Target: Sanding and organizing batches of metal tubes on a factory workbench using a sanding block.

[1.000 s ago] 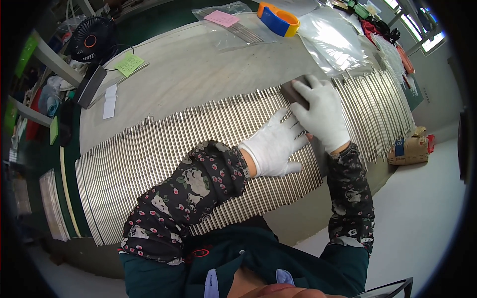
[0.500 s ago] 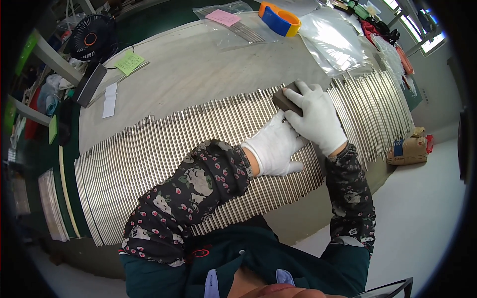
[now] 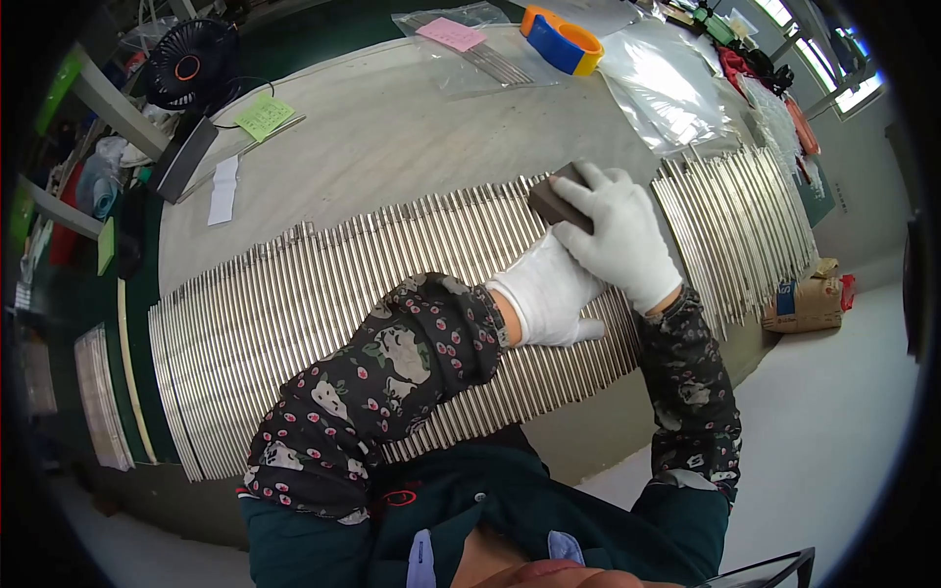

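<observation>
A long row of thin metal rods [image 3: 323, 294] lies side by side across the table. My left hand [image 3: 551, 292], in a white glove, rests flat on the rods, its thumb stretched out; its fingertips are partly hidden beneath my right hand. My right hand [image 3: 627, 230], gloved too, is closed around a dark grey-brown rectangular block [image 3: 561, 201]. That block sits at the far ends of the rods. A second group of rods [image 3: 735, 225] lies to the right of my right hand, with a gap between the groups.
At the back lie a clear bag [image 3: 480, 59] of rods with a pink note, a blue-and-yellow tape ring [image 3: 564, 41] and clear plastic sheets [image 3: 667, 88]. A black fan [image 3: 189, 65], a green note [image 3: 263, 118] and a white paper strip [image 3: 223, 191] are at left.
My right hand and the block have shifted slightly left relative to the rods. My left hand stays on the rods. The whole view has moved a little.
</observation>
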### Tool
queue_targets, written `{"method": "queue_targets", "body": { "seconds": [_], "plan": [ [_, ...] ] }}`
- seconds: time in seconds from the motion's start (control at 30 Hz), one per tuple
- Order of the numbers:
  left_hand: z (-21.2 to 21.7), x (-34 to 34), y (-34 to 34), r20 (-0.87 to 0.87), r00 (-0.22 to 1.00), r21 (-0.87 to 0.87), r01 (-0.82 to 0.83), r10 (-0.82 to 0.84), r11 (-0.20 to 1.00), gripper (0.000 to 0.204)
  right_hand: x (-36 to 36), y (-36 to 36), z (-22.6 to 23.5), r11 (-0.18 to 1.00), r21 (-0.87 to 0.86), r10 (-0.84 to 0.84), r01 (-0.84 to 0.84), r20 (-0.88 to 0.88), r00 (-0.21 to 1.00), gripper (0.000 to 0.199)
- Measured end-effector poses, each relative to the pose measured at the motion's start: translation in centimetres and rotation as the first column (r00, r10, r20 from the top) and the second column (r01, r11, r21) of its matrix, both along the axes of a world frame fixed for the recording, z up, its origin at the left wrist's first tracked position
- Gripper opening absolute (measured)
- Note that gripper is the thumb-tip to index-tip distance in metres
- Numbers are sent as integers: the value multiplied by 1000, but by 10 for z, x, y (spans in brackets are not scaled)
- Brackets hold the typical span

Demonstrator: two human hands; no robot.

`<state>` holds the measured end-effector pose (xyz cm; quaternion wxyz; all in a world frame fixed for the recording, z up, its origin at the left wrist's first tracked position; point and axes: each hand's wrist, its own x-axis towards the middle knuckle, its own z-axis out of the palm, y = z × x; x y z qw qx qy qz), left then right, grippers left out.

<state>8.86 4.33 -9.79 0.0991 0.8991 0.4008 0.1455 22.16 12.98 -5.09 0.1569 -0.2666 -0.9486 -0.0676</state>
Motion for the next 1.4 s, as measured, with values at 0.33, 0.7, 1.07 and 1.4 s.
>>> {"method": "queue_targets", "body": {
  "seconds": [0.33,0.7,1.07,1.4],
  "plan": [
    [10,0,-6,-40,998,-73,-53,51,996,73,-41,-13,10,922,47,-386,383,160,909,42],
    [3,3,-3,-37,998,-172,-65,59,983,71,-56,-21,14,953,27,-302,302,10,953,30],
    [2,7,-3,345,930,-21,-126,126,992,52,-85,-46,14,977,-193,99,-91,31,995,36],
    [37,1,3,-317,946,-539,-117,-72,834,62,-89,-51,18,956,18,-290,292,187,939,43]
  ]
}}
